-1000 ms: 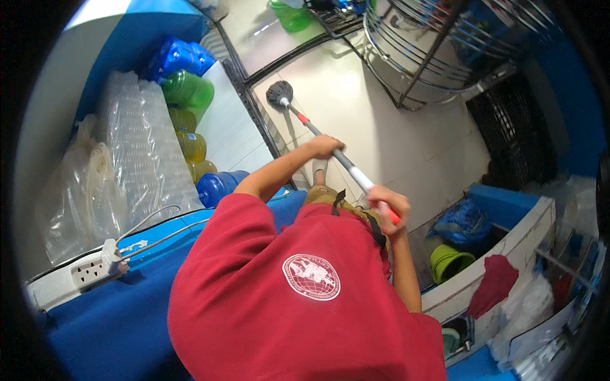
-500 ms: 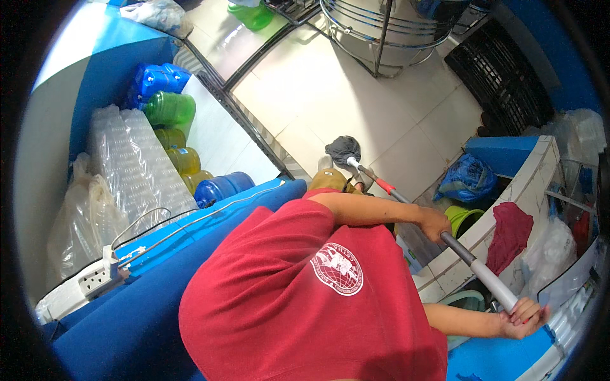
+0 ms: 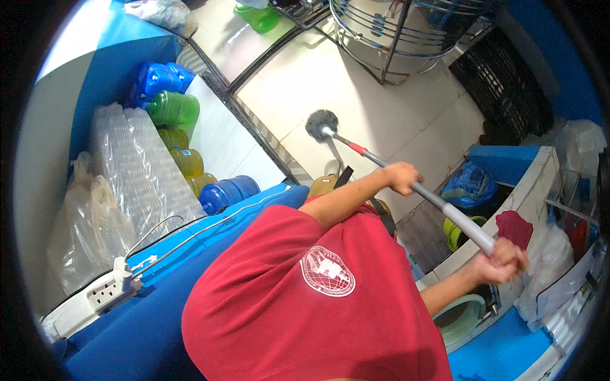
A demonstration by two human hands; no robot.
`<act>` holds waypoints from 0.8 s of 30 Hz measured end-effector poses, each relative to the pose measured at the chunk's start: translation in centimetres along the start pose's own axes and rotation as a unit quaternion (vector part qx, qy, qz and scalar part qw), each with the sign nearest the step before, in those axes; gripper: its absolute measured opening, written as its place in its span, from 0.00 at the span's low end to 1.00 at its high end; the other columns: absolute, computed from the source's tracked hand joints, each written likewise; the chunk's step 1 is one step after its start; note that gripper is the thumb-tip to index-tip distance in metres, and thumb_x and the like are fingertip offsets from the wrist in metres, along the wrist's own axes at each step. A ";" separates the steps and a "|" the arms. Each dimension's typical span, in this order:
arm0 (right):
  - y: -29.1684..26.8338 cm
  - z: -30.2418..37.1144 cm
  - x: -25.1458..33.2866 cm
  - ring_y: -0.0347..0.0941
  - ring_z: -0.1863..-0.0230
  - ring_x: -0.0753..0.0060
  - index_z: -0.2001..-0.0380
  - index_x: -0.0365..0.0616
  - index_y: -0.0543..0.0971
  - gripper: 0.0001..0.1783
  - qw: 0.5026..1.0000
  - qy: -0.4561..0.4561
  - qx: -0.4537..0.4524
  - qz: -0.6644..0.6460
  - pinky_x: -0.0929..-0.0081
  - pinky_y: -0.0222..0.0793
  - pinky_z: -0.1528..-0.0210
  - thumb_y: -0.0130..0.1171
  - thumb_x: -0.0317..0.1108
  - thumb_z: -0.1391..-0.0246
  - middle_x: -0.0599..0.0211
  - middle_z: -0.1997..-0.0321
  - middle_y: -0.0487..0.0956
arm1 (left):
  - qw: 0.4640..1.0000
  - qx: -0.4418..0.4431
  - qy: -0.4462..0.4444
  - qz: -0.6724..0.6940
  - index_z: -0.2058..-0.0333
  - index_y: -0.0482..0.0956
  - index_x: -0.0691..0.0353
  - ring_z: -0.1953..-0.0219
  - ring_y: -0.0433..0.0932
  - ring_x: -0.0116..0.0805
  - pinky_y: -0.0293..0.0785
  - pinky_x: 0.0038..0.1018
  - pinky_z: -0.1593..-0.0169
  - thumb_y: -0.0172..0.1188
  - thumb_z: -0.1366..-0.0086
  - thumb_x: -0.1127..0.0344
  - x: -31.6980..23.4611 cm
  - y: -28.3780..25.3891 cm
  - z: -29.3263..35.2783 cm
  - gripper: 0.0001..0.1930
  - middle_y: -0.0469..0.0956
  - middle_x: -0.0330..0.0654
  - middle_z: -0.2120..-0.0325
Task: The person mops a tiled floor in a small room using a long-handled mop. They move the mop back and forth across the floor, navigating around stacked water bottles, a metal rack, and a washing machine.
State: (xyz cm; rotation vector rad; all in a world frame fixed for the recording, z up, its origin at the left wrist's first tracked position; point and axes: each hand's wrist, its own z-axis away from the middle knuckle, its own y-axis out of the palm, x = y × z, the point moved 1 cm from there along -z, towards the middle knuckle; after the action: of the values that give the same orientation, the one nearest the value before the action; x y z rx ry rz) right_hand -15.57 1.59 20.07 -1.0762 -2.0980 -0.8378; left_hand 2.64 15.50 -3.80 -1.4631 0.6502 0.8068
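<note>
A mop with a round, fluffy grey head (image 3: pixel 322 126) rests on the pale tiled floor, and its grey and white pole (image 3: pixel 429 195) slants down to the right. My left hand (image 3: pixel 403 178) is wrapped round the middle of the pole, above its red collar (image 3: pixel 358 148). Closed on the thick white end is my right hand (image 3: pixel 502 261), nearer to me and farther right. My red shirt fills the lower middle, and one shoe shows just behind the mop head.
Blue, green and yellow water jugs (image 3: pixel 175 108) lie at left beside clear plastic packing (image 3: pixel 136 159). A metal rack (image 3: pixel 394 38) stands ahead, a black crate (image 3: pixel 502 86) far right. Along the right are a tiled ledge (image 3: pixel 530 184), dark red cloth (image 3: pixel 513 230) and pale basin (image 3: pixel 464 320).
The mop head has slid left and forward over the tiles. Both my hands have moved left and forward with the pole, keeping their hold.
</note>
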 end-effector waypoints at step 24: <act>10.2 7.4 -3.6 0.56 0.86 0.76 0.77 0.38 0.74 0.21 0.898 0.290 0.254 -0.210 0.76 0.52 0.81 0.41 0.46 0.47 0.66 0.87 0.67 | 0.934 0.191 -0.109 -0.283 0.76 0.80 0.55 0.69 0.81 0.45 0.77 0.39 0.63 0.59 0.57 0.59 7.8 -11.2 7.5 0.09 0.80 0.44 0.75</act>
State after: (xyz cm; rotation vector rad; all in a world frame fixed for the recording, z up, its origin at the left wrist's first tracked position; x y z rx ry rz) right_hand -7.05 10.37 15.43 -0.0649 -1.8709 -0.6338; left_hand 15.48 24.19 -3.19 -1.0970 0.1762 0.3537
